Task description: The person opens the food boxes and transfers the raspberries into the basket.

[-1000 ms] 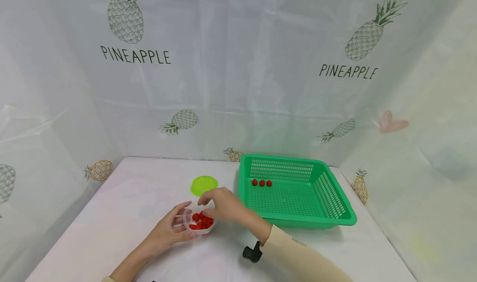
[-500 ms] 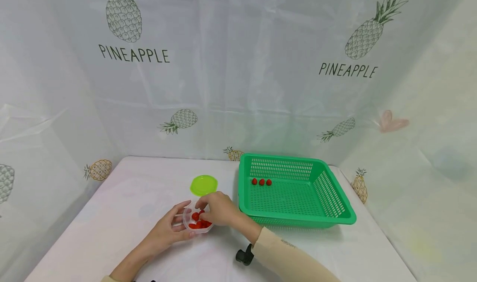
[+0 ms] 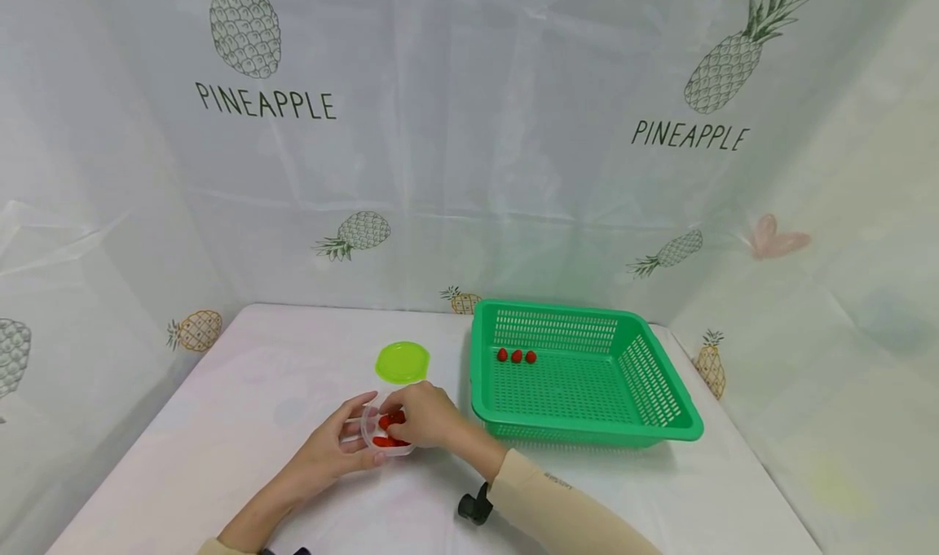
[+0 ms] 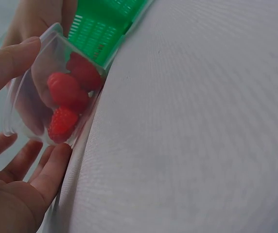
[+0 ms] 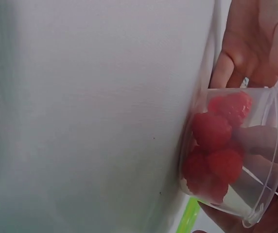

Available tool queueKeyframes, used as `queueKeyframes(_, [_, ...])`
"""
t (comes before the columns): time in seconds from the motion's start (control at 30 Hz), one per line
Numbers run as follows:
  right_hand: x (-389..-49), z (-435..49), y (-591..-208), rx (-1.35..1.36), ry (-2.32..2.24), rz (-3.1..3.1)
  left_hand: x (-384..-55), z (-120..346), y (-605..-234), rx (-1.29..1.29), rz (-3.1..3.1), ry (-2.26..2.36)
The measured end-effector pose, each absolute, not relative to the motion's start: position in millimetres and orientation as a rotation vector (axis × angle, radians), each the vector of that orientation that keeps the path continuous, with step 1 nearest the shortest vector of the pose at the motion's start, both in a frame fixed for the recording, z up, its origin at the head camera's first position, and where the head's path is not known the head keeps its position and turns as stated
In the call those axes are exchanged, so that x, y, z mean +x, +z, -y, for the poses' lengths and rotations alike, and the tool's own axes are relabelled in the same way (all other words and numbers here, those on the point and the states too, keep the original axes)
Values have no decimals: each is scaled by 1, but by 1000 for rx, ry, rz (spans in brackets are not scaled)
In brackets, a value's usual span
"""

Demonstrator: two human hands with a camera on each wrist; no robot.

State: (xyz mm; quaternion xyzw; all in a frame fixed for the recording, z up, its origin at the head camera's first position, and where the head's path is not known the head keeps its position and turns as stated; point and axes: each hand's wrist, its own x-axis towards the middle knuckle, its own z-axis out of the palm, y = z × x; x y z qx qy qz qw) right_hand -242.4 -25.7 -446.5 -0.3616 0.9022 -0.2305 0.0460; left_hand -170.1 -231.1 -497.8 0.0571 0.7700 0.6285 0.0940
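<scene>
My left hand (image 3: 323, 453) steadies a clear plastic container (image 5: 238, 199) at the left, thumb on the near side and fingers curved round the far side. Inside lie several red raspberries (image 4: 67, 91), heaped against the base, as the left wrist view shows through the wall. From the right, my right hand (image 3: 428, 416) reaches into the container, thumb and fingers down among the berries. One finger (image 5: 258, 138) shows through the plastic beside the raspberries; I cannot tell whether a berry is pinched. The right hand hides part of the container in the head view.
A green slotted basket (image 3: 587, 433) stands to the right, with three red berries (image 3: 517, 356) in a row near its back left corner. Behind the container lies a lime-green round lid (image 3: 403, 363). A white tablecloth (image 3: 242, 392) covers the table, against a pineapple-print curtain (image 3: 477, 172).
My right hand has moved left and deeper into the container, its fingers lower among the raspberries. The left hand, container, lid and basket keep their places.
</scene>
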Motion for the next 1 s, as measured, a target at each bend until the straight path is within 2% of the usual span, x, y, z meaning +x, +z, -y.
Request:
queueKeyframes(0.37, [-238,32,-451,-1098,-592,-2888,-171,231,-499,182,-2267,1868])
queueKeyframes(1.0, [-240,34,-458,-1091,-706,-2880,-170,231,-494,227,-2247,1889])
